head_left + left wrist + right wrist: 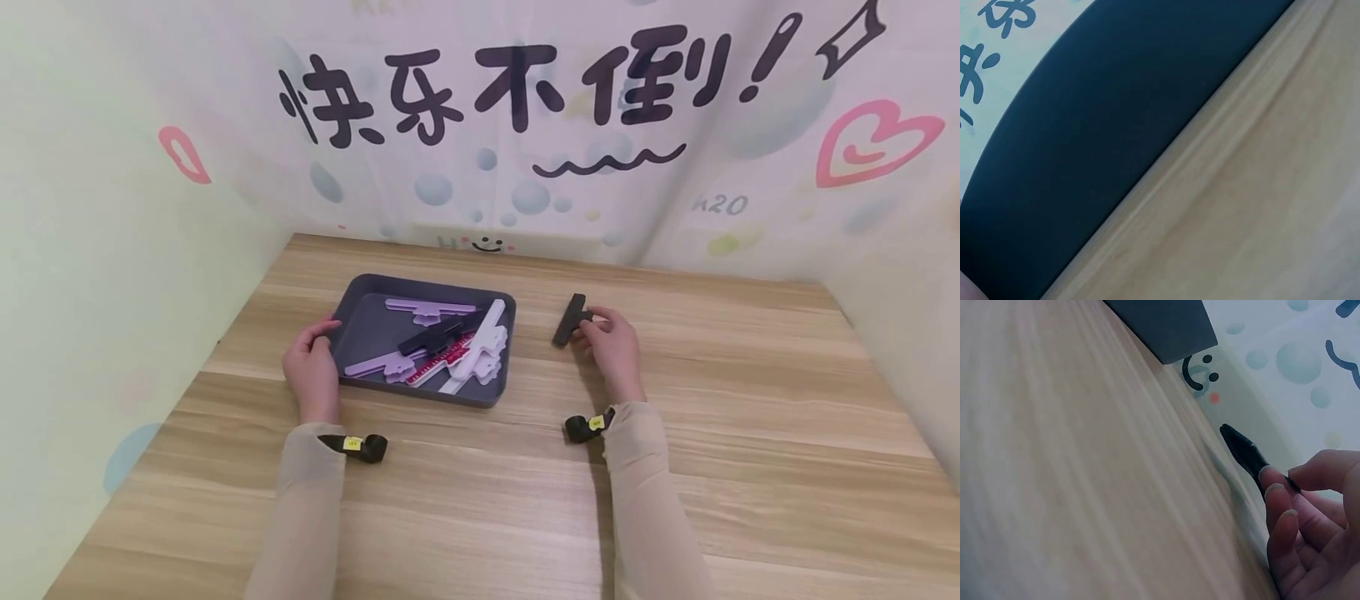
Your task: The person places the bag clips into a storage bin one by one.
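In the head view, a dark grey tray (375, 333) holds several long-bar clips, among them a lilac clip (430, 308), a black clip (431, 335), a red clip (442, 364) and a white clip (482, 340). My left hand (313, 371) holds the tray's left rim; in the left wrist view only a sliver of this hand shows beside the tray's wall (1116, 125). To the right of the tray, my right hand (611, 346) pinches another black clip (570, 321) between thumb and fingers. The right wrist view shows that clip (1244, 453) close to the tabletop, its bar tilted.
Everything rests on a wood-grain table (480, 500). A white printed sheet (495, 167) with dark characters stands behind the table's back edge, with pale walls at both sides. Each wrist wears a black strap with a small camera.
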Available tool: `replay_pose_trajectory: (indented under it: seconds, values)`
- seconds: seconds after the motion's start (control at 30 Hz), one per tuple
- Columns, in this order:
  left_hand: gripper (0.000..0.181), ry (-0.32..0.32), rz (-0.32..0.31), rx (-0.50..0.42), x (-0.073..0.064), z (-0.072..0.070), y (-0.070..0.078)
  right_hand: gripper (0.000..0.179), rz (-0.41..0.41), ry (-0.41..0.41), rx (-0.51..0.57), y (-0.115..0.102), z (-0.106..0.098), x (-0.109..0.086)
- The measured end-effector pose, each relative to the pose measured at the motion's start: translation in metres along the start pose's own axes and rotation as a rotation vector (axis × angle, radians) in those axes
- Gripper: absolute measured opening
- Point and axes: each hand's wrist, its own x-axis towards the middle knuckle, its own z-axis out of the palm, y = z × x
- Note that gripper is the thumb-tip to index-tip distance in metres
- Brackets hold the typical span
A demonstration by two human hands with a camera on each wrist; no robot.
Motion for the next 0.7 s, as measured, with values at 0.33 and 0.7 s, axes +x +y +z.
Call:
replay_pose_trajectory:
  seconds: [0.33,0.7]
  values:
    - [0.032,-0.01,0.0,0.007,-0.002,0.0,0.001,0.04,-0.017,-0.05,0.157,-0.013,0.005,-0.006]
    - [0.032,-0.008,-0.005,0.025,0.0,0.0,0.0,0.039,-0.053,-0.097,0.195,-0.039,0.011,-0.015]
